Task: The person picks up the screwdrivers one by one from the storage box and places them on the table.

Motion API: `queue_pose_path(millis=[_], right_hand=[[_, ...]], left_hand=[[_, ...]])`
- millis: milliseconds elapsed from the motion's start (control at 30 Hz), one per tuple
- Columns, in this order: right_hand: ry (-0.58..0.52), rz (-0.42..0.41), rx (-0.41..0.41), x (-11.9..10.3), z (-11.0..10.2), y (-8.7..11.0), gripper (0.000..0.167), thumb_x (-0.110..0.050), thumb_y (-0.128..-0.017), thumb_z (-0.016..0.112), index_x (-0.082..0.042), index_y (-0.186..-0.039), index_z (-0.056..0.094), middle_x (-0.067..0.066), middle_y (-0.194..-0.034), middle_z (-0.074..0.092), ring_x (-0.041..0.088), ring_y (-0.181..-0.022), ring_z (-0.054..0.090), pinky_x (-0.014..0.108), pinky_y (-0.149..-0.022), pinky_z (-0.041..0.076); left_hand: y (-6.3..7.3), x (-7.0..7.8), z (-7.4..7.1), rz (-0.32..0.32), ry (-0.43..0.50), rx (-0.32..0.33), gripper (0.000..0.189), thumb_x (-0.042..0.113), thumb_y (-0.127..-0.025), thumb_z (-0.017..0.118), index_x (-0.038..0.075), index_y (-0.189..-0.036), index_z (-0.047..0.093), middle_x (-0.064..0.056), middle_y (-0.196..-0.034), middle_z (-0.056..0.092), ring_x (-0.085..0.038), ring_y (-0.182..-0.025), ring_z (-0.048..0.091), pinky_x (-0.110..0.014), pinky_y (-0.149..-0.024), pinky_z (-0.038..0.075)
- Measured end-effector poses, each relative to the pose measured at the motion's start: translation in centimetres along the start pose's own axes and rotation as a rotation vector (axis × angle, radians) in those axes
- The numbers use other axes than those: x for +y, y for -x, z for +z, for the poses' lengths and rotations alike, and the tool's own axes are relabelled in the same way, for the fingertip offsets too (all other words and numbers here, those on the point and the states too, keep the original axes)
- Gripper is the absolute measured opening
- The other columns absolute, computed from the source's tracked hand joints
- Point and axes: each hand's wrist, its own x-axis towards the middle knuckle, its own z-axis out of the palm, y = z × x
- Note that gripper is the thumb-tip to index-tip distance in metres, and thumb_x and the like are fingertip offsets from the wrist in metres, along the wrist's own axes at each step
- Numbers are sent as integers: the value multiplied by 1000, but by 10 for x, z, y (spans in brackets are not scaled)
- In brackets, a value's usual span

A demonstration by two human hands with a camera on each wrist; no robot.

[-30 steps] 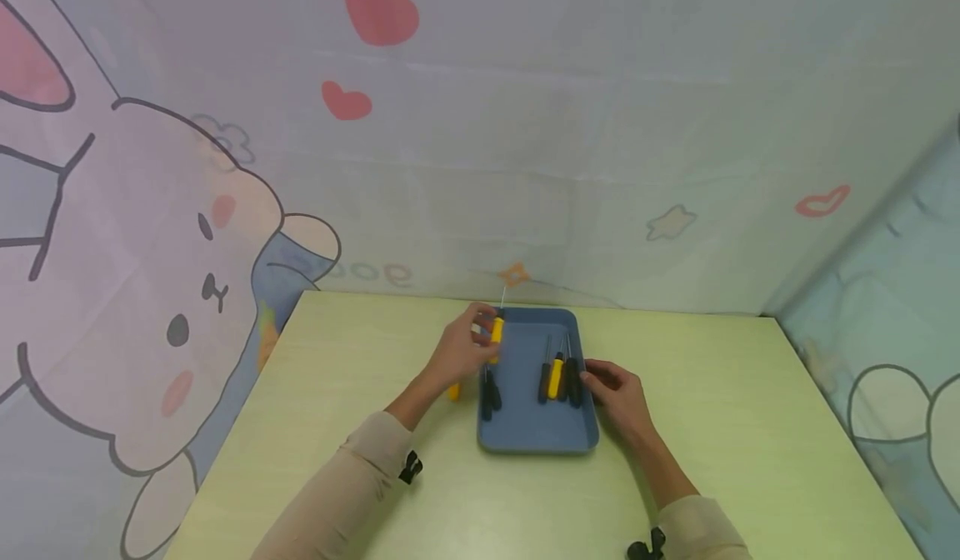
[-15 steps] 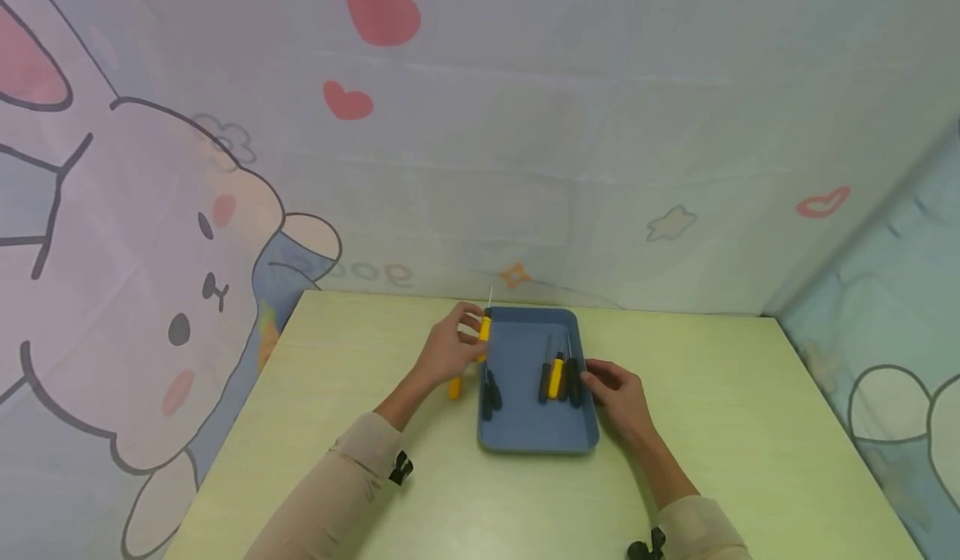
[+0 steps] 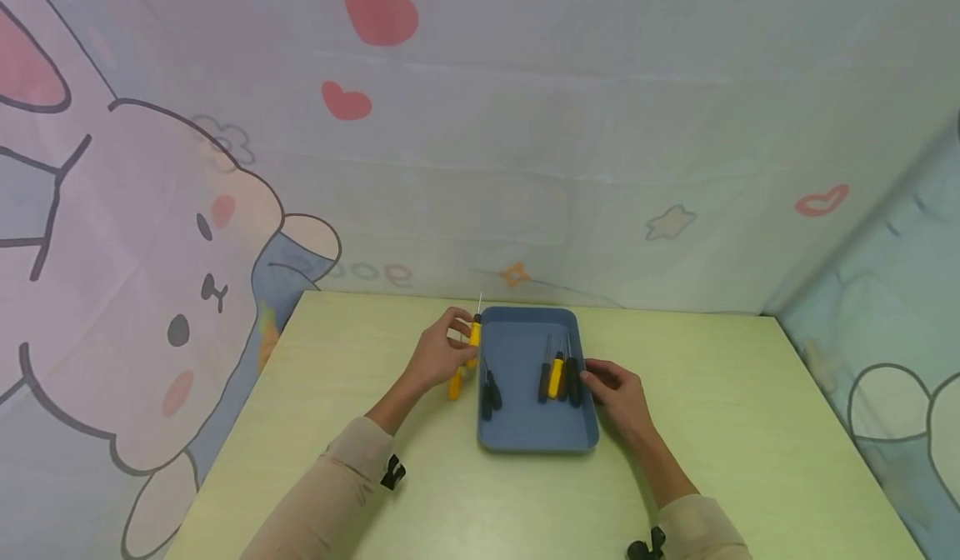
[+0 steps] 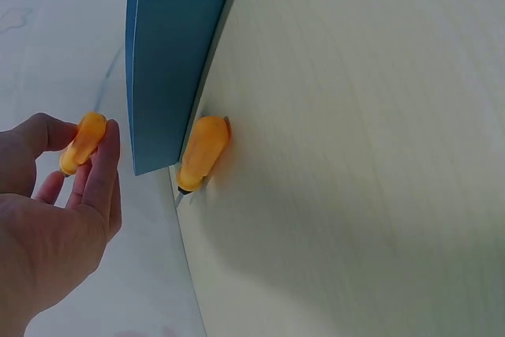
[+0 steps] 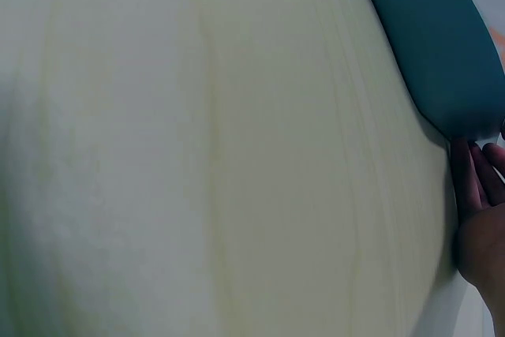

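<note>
My left hand (image 3: 437,358) pinches a yellow-handled screwdriver (image 3: 476,332) between thumb and fingertips, its thin shaft pointing up and away. It is just outside the left wall of a blue tray (image 3: 536,441). Beneath that hand, a second yellow screwdriver (image 4: 207,147) lies on the table close against the tray. My right hand (image 3: 621,392) holds the tray's right side, thumb over the rim and fingers along the outer wall. Inside the tray, a yellow screwdriver (image 3: 555,379) lies among black-handled screwdrivers (image 3: 574,383) at the right. Two dark-handled screwdrivers (image 3: 487,402) lie along the left wall.
The tray stands near the back of a pale wooden table (image 3: 720,393). Behind the table hangs a printed cloth (image 3: 600,127) with hearts and a cartoon rabbit, and more cloth closes off the right side.
The left hand has carried the yellow screwdriver leftward, from over the tray's left part to just outside its left wall. The right hand and the tray have stayed in place.
</note>
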Motion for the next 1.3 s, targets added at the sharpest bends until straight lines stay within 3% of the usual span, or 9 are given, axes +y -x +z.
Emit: queue_pose_path(millis=[300,633,967,1200,1300], right_hand=[[-13,17,-17,-2,0,2,41,-21,-103,73,2,-136,69,23,-131,70,6,-102,67,18,-83,57],[5,41,-62,-36,-3,13,40,-13,-104,70,8,-137,65,27,-133,68,7,-103,68,21,-84,58],[7,4,-8,-1,-1,-1,41,-23,-103,73,0,-136,69,22,-132,70,10,-105,68,19,-84,57],[-7,33,-44,-40,-2,14,39,-12,-103,71,8,-136,66,29,-132,68,7,-101,69,21,-82,59],[-6,33,-46,-40,-2,14,38,-11,-103,71,8,-135,66,29,-132,68,7,-101,69,21,-83,59]], left_hand=[[4,-7,-3,-33,26,8,46,2,-92,76,15,-133,59,-11,-118,64,-28,-100,74,-36,-75,65],[8,-15,-10,-55,48,15,46,0,-91,74,13,-132,58,-14,-118,62,-28,-98,74,-38,-73,65],[10,-21,-15,-59,64,15,46,-1,-91,75,11,-131,58,-15,-119,61,-28,-98,74,-39,-74,66],[12,-22,-17,-63,62,4,46,-2,-90,75,10,-130,57,-15,-120,61,-28,-98,75,-38,-73,66],[14,-22,-18,-69,56,6,46,-3,-90,73,10,-130,56,-16,-122,61,-29,-98,75,-39,-73,66]])
